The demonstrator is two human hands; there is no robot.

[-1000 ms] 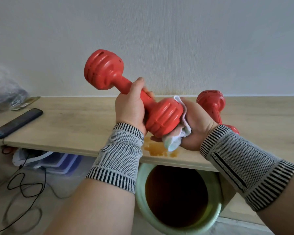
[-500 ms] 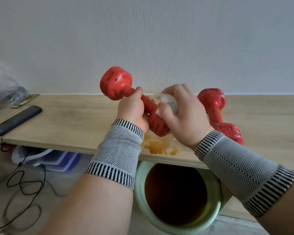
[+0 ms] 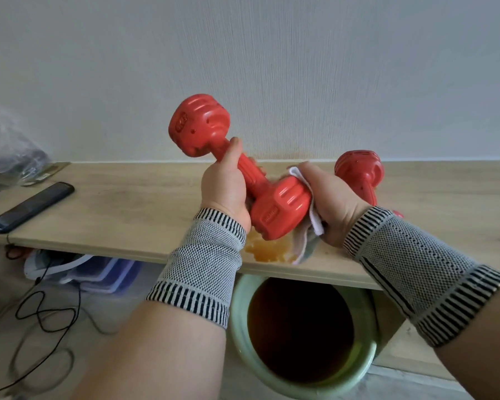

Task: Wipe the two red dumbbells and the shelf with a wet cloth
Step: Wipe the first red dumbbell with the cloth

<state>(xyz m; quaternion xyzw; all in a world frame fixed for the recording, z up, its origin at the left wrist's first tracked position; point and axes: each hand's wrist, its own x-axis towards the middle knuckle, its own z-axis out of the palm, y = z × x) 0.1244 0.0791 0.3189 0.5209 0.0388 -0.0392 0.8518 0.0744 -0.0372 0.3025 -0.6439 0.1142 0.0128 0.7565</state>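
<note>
Pale textured wall backs a long wooden shelf [image 3: 127,209], and every place below is given from that shelf. Above its front edge the left hand [image 3: 224,189] has its fingers clenched round the handle of the raised red dumbbell [image 3: 240,168]. The right hand [image 3: 334,206] clutches a white wet cloth [image 3: 311,226] against the near head of that dumbbell, a fold of cloth hanging toward an orange-brown spill [image 3: 267,251] on the shelf's front edge.

The held dumbbell's long axis runs on a slant: its far head points up, left and toward the wall, its near head down, right and toward the person. A second red dumbbell [image 3: 360,176] sits on the shelf behind the right hand, its far head toward the wall; the rest is hidden.

To wipe well, I would judge it best to keep the left grip firm on the handle and turn the dumbbell, so the cloth meets each groove of the near head, then swap ends. The spill looks likely to dirty the dangling fold, so bunch the cloth higher.
</note>
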